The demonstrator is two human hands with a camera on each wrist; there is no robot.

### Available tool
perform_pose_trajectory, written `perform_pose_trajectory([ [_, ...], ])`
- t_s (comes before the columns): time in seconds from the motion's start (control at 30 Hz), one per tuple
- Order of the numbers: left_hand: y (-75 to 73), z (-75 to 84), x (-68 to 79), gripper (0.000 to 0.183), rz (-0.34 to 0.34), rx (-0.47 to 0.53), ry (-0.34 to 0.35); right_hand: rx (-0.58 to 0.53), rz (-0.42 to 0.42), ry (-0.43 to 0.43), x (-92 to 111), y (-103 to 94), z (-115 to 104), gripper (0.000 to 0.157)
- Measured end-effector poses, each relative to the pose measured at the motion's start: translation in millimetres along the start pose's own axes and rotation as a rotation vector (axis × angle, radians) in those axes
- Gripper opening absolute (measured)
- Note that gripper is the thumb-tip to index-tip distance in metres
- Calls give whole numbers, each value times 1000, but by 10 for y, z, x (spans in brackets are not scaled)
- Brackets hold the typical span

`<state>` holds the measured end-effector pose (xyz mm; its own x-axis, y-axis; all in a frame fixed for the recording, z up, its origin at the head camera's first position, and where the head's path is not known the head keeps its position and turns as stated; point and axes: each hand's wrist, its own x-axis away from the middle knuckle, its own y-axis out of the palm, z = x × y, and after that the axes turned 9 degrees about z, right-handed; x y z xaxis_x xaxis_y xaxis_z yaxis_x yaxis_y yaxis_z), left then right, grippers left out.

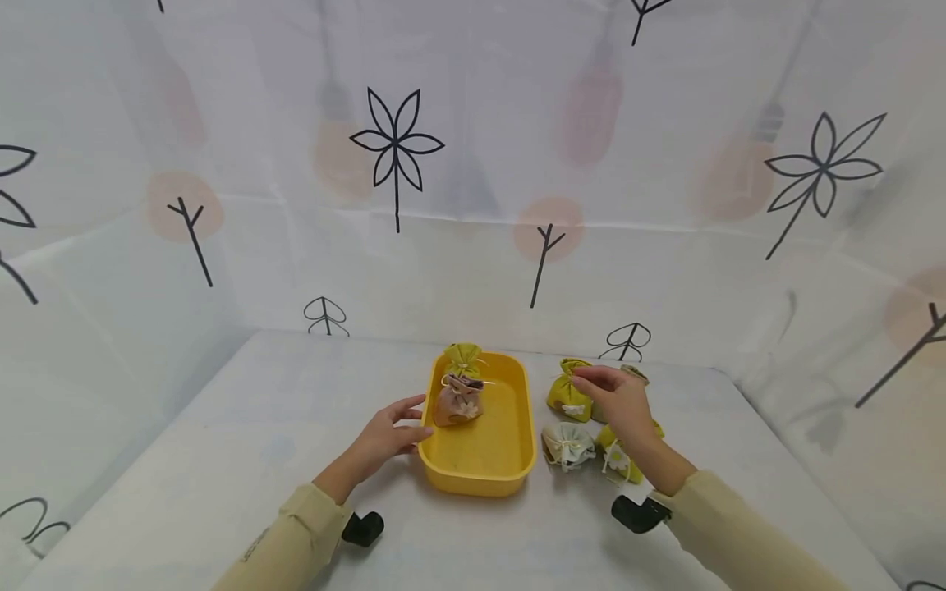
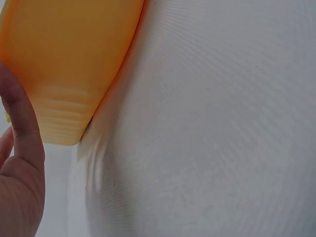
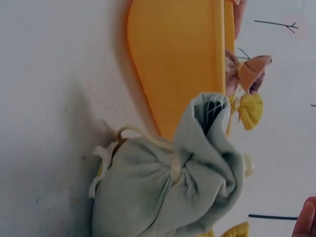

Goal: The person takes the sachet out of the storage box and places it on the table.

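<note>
A yellow rectangular tray (image 1: 484,484) holds a yellow-green drawstring pouch (image 1: 463,359) and a pinkish-brown pouch (image 1: 460,400) at its left side. My left hand (image 1: 384,435) touches the tray's left side, its thumb at the rim and fingers spread along the outer wall. My right hand (image 1: 621,402) hovers over a yellow-green pouch (image 1: 569,398) with a white flower; in the right wrist view the visible fingertip appears apart from any pouch. A pale grey-green pouch (image 3: 153,192) fills the foreground there, with its cord tied round the neck.
Beside the tray lie the pale pouch (image 1: 567,446), another yellow-green pouch (image 1: 619,460) with a flower, and a greenish pouch (image 1: 634,373) partly behind my right hand. All stand on a white-covered table (image 1: 222,460). A patterned white curtain (image 1: 473,271) encloses the back and sides.
</note>
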<state>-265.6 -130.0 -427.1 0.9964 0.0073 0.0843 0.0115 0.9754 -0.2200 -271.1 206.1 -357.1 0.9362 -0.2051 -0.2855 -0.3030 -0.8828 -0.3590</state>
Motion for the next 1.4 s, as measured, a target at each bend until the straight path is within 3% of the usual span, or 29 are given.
perform_pose_trajectory([
  [0.1,-3,-12,-3,63,-2,3,-1,-7,-20,16,39,44,-100,36],
  [0.37,-3,0,12,64,3,2,5,-34,-65,11,25,213,-146,44],
  [1.03,-21,-23,-13,63,-3,2,12,-57,-164,-4,-60,695,-352,26],
  [1.2,-18,-20,-7,63,-4,13,12,-78,-213,2,-97,828,-408,24],
  [1.4,-14,5,5,62,-2,27,5,-46,-298,1,-121,968,-442,32],
])
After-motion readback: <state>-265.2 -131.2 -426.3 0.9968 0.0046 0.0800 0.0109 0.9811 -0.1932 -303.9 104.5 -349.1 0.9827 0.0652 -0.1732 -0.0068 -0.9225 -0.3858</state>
